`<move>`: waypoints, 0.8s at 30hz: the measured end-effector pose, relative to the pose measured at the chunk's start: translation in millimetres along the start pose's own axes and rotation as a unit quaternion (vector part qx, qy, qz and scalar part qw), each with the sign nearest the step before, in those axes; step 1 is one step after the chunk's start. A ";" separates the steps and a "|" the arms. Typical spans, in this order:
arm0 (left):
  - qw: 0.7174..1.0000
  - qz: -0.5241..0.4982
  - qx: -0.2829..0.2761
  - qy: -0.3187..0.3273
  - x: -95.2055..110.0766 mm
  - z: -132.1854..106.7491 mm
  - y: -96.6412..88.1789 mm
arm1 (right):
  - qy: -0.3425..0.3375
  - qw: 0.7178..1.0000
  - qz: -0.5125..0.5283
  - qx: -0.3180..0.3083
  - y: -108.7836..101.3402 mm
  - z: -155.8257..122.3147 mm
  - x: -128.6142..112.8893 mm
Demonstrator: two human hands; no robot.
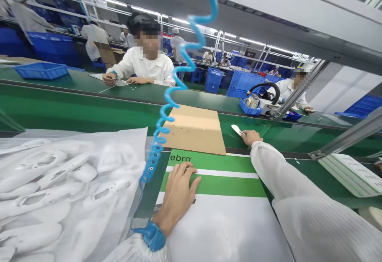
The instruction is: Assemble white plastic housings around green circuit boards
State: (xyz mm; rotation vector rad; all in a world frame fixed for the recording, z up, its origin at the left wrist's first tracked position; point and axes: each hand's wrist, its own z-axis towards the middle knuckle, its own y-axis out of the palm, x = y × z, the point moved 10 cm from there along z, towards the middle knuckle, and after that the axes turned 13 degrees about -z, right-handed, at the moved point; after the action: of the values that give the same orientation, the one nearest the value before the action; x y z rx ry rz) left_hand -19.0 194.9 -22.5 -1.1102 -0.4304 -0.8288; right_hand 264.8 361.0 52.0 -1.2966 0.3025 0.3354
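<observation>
My left hand (pixel 178 190) lies flat, fingers stretched out, on a green and white printed sheet (pixel 227 214) in front of me. A blue band sits at its wrist. My right hand (pixel 251 137) reaches forward onto the green conveyor belt (pixel 89 111), fingers closed on a small white plastic part (pixel 236 129) that rests on the belt. A brown cardboard sheet (pixel 195 129) lies just left of that hand. A blue coiled cable (pixel 176 91) hangs down in front of the left hand.
A clear bag of several white plastic shells (pixel 59 186) lies at my left. Across the belt sit two people in white coats, with blue bins (pixel 41 70) and a blue tray (pixel 250 107). A white ribbed block (pixel 352 172) lies at right.
</observation>
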 end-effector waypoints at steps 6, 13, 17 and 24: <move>0.995 0.059 0.059 -0.059 -15.7 1.8 -13.5 | -0.003 0.992 -0.001 -0.128 22.9 -6.2 -22.9; 0.993 0.088 0.048 -0.064 -10.9 0.1 -13.3 | -0.230 0.747 0.268 -0.563 76.2 -178.5 -138.5; 0.993 0.097 0.043 -0.047 -8.7 -0.4 -12.3 | -0.142 0.669 0.448 -0.576 107.1 -223.8 -149.4; 0.994 0.107 0.026 -0.005 -4.1 -1.6 -7.9 | 0.026 0.639 0.658 -0.398 126.3 -198.1 -126.6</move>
State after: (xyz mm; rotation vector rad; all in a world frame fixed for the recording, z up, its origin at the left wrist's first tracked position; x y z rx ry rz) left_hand -27.9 193.4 -21.1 -1.0925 -0.3335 -0.6210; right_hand 91.8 189.6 -57.1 -1.7292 1.2677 1.8617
